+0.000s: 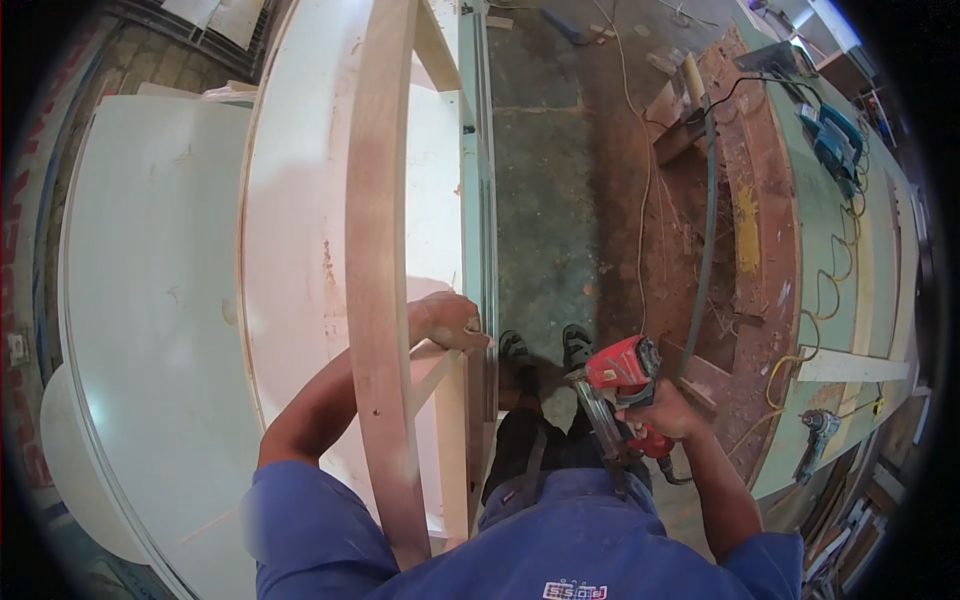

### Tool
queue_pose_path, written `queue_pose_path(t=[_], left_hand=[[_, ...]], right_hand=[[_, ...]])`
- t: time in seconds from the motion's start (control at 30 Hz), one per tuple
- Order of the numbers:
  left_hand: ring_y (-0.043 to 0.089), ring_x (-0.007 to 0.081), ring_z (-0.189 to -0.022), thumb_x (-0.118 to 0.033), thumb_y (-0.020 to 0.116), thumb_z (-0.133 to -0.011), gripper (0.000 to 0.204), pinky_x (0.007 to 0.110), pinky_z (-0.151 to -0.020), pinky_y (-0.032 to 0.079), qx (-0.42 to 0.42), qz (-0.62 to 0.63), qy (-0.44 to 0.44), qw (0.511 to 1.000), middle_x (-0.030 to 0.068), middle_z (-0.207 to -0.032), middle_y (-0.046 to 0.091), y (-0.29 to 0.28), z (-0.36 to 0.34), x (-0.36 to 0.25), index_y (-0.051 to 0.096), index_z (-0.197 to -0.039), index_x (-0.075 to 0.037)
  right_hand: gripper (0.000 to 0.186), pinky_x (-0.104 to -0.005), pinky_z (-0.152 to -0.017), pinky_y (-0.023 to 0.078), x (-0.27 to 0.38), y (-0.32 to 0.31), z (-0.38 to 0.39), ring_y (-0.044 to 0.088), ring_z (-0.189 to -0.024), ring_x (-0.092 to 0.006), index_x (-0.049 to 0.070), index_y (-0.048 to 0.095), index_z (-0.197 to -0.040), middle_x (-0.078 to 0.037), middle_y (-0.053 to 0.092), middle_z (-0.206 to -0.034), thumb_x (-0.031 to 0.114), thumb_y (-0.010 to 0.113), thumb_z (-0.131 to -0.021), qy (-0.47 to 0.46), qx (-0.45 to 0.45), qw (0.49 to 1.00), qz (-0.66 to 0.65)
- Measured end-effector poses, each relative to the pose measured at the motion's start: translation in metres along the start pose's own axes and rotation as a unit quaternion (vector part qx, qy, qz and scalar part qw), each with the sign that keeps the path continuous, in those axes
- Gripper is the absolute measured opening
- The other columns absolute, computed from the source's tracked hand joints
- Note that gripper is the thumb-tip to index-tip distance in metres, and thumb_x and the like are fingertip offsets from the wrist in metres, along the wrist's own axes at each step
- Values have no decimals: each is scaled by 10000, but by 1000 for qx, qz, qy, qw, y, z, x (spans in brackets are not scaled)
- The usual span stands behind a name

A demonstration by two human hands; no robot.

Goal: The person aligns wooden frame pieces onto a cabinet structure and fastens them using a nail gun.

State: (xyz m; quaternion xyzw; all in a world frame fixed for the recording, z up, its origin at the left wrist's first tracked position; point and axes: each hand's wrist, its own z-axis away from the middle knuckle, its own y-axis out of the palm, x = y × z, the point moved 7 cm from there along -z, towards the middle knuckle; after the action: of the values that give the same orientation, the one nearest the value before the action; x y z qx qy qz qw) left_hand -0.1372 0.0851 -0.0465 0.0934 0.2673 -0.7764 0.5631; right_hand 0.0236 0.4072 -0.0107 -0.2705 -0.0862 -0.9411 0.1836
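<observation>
My right hand (665,410) is wrapped round the handle of a red nail gun (617,366), held in front of my right leg. Its long metal magazine slants down toward my waist. My left arm passes behind the upright rail of a light wooden frame (378,220). Beyond that rail my left hand (447,322) is closed, its fingers curled by a short wooden crosspiece (432,378) and the white panel's edge. Whatever those fingers hold, if anything, is hidden. The frame stands on a large white panel (292,240) to my left.
Another pale sheet (155,250) lies farther left. On the right, a workbench (770,240) carries a blue power tool (835,143), a grey air tool (818,432) and a coiled yellow hose (820,300). Cords run along the stained floor (545,200) between panel and bench.
</observation>
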Motion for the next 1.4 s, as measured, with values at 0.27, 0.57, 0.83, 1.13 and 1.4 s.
queue_pose_path(t=[0.27,0.57,0.83,1.13,1.4], left_hand=[[683,318,-1069,-619,524,-974,606,408,-998,499,-31,95,-7,995,155,-1063,763,18,3,28,787,-1132,-96],[700,215,-813,-363,495,-1084,567,383,-886,530,-327,587,166,722,141,-802,735,17,84,29,735,-711,-10],[663,294,-887,-383,368,-1098,549,437,-925,498,-319,681,311,581,183,-813,685,65,45,50,709,-906,1],[606,316,-886,-375,306,-1089,565,446,-902,452,-302,679,456,489,177,-861,665,64,45,31,689,-955,18],[626,295,-915,-357,397,-1095,397,491,-859,478,-322,550,519,570,180,-1042,668,52,69,17,450,-1473,-249]], right_hand=[[239,-331,-526,501,35,18,-8,608,-565,-134,-12,652,-1011,-46,643,-712,88,801,-854,-62,-11,996,57],[192,-347,-485,489,21,79,-87,553,-484,-172,39,592,-860,-42,545,-627,93,773,-890,1,109,949,-297],[142,-351,-499,504,15,111,-113,547,-485,-139,57,619,-949,-8,539,-624,75,749,-892,10,125,916,-382],[171,-349,-510,496,9,135,-117,523,-503,-121,39,625,-1048,14,489,-638,78,707,-903,25,124,921,-367],[212,-349,-516,503,8,125,-114,516,-498,-127,38,613,-1072,9,491,-643,49,711,-884,25,115,909,-400]])
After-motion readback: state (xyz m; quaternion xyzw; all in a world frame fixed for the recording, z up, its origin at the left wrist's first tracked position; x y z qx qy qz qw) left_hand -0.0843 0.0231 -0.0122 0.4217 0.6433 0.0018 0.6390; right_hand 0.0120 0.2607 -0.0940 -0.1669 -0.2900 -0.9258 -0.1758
